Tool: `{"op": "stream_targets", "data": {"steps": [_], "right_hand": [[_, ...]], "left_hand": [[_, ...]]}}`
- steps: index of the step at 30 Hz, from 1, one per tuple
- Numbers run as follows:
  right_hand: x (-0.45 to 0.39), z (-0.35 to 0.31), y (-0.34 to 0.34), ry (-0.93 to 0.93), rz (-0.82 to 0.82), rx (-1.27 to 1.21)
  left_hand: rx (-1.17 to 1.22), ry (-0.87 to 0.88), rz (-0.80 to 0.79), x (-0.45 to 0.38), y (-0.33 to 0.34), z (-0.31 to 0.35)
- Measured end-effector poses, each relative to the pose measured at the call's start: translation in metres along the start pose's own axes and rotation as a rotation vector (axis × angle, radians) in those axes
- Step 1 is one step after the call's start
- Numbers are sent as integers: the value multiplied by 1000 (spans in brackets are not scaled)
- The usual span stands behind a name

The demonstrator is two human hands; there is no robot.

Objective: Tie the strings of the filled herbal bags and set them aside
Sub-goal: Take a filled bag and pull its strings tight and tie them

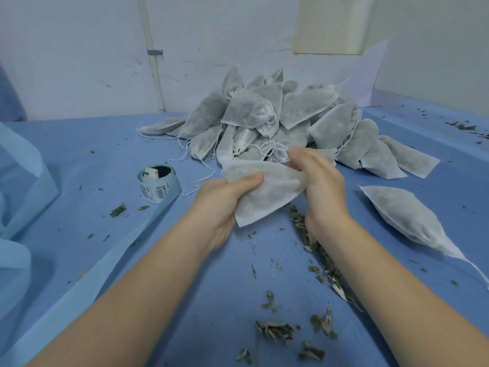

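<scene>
Both hands, left [225, 205] and right [321, 186], grip one herb bag [267, 192] at frame centre; one bag [412, 218] lies aside at right, the pile [277, 120] behind awaits (knots unclear).

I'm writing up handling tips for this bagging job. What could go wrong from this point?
The held bag is gripped by the left hand and right hand; squeezing may spill more dried leaves. Loose strings from the pile of bags could snag.
</scene>
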State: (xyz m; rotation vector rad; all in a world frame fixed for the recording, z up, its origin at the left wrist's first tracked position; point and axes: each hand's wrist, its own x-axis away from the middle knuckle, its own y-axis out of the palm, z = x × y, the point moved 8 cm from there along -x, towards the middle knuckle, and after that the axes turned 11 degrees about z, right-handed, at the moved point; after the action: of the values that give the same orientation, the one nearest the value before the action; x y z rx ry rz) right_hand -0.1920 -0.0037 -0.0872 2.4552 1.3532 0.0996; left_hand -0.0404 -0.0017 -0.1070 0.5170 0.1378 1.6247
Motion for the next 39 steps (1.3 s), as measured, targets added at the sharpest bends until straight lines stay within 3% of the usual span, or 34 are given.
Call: {"op": "stream_targets", "data": {"steps": [4,8,11,19,22,25,27,29,33,39], "right_hand": [[10,-6,17,-111,-275,117],[18,-8,26,-238,-421,306],[20,-7,28,-290,-455,346],[23,-10,33,-351,-478,350],[21,-8,40,-246,-451,256],[17,9,55,46,-442,64],[17,22,71,128,-462,99],[21,36,89,60,-516,291],[32,46,132,-336,-659,767],[38,53,170,-432,-735,843]], "left_hand": [[-7,2,19,0,-3,4],[-7,-44,-27,-1,-1,4],[-39,13,-64,-2,0,7],[-274,275,66,-4,-14,31],[-264,311,148,-5,-26,46],[-227,337,338,-12,-54,68],[-197,351,476,-17,-78,83],[-228,401,616,-18,-102,98],[-455,562,840,-9,-132,128],[-479,463,829,-22,-148,121]]}}
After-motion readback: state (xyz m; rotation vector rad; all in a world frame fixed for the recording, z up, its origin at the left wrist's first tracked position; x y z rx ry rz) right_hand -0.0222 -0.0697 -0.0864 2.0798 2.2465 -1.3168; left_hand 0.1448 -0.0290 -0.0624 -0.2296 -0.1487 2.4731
